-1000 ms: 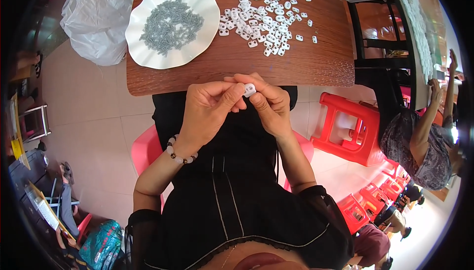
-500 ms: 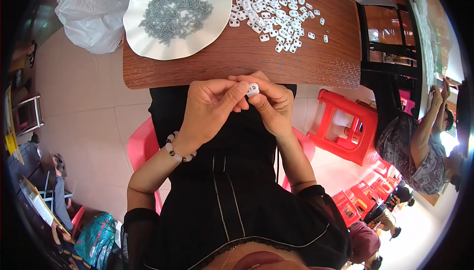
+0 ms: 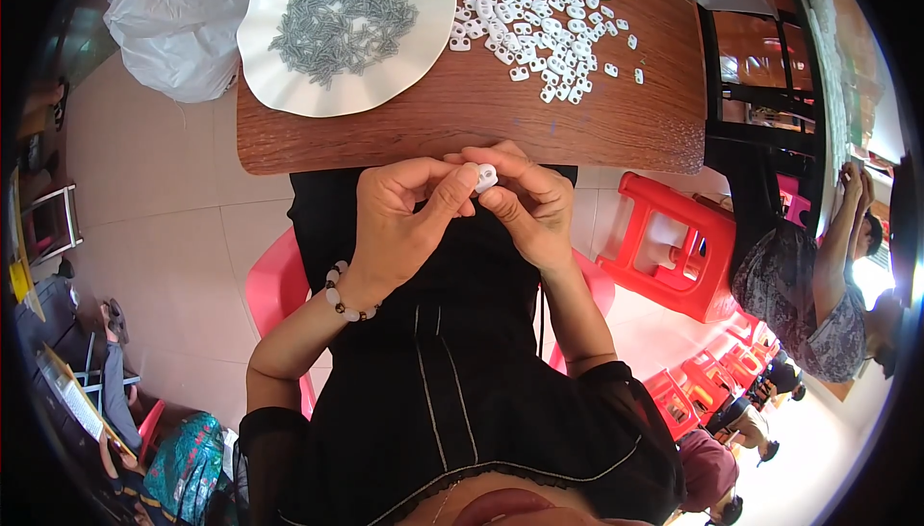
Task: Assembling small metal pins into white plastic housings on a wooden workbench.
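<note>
Close to the table's front edge, a small white two-hole plastic piece (image 3: 486,178), like a cord lock, is pinched between both hands. My left hand (image 3: 397,223) grips its left side with thumb and fingertips. From the other side the thumb and forefinger of my right hand (image 3: 535,208) press on it, the fingers curled behind. Its holes face up; its underside is hidden. Beyond my hands, a white wavy-rimmed plate (image 3: 260,74) bears a heap of small grey metal springs (image 3: 342,25). Several similar white two-hole pieces (image 3: 568,50) lie loosely piled to its right.
The brown wooden table (image 3: 385,141) spans the far side. A white plastic bag (image 3: 173,25) stands left of it. Red plastic stools (image 3: 674,256) are at the right, and another person (image 3: 818,314) is seated beyond them. I sit on a pink chair (image 3: 274,281).
The white piece has tilted slightly and moved a little to the left between my fingertips. Both hands keep their pinch on it.
</note>
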`<move>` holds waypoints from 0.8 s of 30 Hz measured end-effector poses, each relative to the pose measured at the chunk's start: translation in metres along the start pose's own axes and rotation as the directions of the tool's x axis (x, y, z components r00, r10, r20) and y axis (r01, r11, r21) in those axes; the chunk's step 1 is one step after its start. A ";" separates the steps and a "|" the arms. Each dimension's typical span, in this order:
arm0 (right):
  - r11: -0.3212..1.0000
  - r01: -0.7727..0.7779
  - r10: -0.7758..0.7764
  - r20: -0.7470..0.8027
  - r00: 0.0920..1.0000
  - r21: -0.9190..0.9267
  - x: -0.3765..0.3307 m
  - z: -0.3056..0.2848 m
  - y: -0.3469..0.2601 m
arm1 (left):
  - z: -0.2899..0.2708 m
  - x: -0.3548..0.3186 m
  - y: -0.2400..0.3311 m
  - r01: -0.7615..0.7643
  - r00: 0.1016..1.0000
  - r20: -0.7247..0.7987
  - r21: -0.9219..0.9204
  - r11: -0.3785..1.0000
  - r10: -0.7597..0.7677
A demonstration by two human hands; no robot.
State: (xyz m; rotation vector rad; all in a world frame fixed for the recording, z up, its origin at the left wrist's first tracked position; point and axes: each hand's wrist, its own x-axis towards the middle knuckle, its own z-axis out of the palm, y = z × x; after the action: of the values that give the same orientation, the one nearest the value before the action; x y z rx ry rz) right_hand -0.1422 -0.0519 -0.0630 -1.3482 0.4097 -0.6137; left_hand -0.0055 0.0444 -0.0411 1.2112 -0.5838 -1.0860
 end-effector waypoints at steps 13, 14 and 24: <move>0.997 -0.043 0.041 -0.035 0.999 -0.067 -0.001 0.000 0.000 | -0.007 0.004 -0.006 0.109 0.994 0.031 -0.109 0.988 -0.107; 0.996 -0.046 0.044 -0.036 0.998 -0.071 -0.001 0.000 0.000 | -0.006 0.004 -0.006 0.111 0.994 0.031 -0.108 0.988 -0.108; 0.997 -0.049 0.046 -0.045 0.998 -0.064 -0.002 0.001 0.002 | -0.007 0.004 -0.008 0.109 0.994 0.025 -0.093 0.990 -0.107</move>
State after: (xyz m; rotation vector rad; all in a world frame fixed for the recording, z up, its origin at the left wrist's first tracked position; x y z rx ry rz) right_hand -0.1428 -0.0492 -0.0650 -1.3847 0.4989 -0.5948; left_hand -0.0008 0.0444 -0.0512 1.1608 -0.4815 -1.2051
